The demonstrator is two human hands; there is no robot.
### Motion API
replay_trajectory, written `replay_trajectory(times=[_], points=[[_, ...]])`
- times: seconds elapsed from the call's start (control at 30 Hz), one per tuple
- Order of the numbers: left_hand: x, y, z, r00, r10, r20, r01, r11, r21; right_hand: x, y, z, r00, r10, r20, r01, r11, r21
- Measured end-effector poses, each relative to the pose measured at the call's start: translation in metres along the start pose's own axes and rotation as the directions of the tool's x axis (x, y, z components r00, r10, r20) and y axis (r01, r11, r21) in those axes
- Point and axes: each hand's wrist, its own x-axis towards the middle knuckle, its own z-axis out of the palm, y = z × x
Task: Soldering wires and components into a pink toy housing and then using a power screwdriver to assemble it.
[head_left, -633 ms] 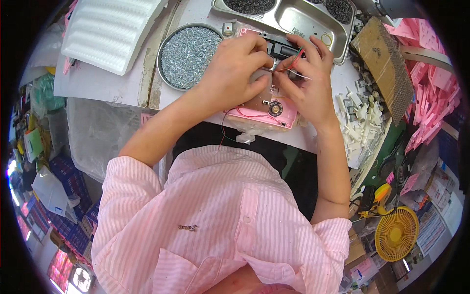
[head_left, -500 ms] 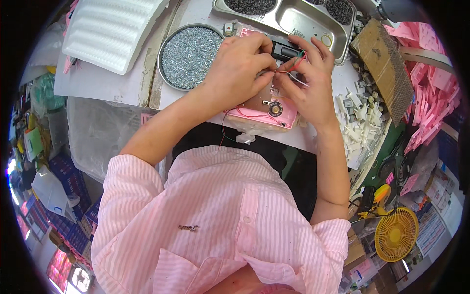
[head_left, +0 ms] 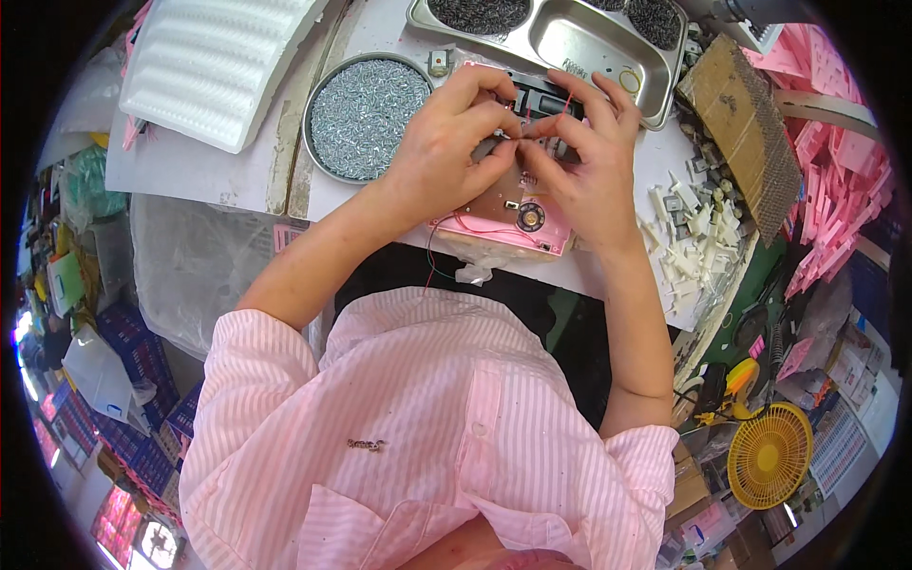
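My left hand [head_left: 439, 142] and my right hand [head_left: 591, 157] meet fingertip to fingertip, both closed in a pinch on thin wire. A red wire [head_left: 568, 103] rises by my right fingers; the pinched ends are too small to make out. Beneath them lies a pink plastic housing [head_left: 475, 226] with a brown circuit board [head_left: 487, 202] on it. A small round speaker [head_left: 530, 218] sits at its near right part, and black parts [head_left: 546, 104] at its far side. Loose red and green wires hang over its near left edge. My hands hide much of the housing's middle.
Left of the housing stands a round tray [head_left: 316, 157] of small silvery metal pieces. A steel compartment tray [head_left: 655, 122] with dark screws is behind. White plastic parts [head_left: 698, 233] lie at right, near cardboard [head_left: 736, 133] and pink pieces [head_left: 836, 161]. White ridged trays [head_left: 214, 71] are far left.
My fingertips have come together slightly to the left, and my right fingers have curled in more. The white wire seen in my right hand is now hidden. The housing has shifted slightly left.
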Motion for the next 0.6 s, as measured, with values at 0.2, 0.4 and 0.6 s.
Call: replay_trajectory(times=[0.2,0.4,0.6], points=[[0.0,-0.004,-0.002,0.994,0.004,-0.108,0.012,0.989,0.148,0.003,-0.007,0.002,0.997,-0.07,-0.026,0.067,0.992,-0.107],[-0.005,0.002,-0.004,0.973,-0.035,-0.229,0.122,0.916,0.381,0.001,-0.013,-0.001,0.993,-0.091,-0.079,0.08,0.987,-0.137],[0.006,0.057,-0.01,0.945,-0.19,0.267,0.241,0.954,-0.176,-0.021,-0.019,-0.036,0.992,0.117,-0.049,-0.103,0.971,0.216]])
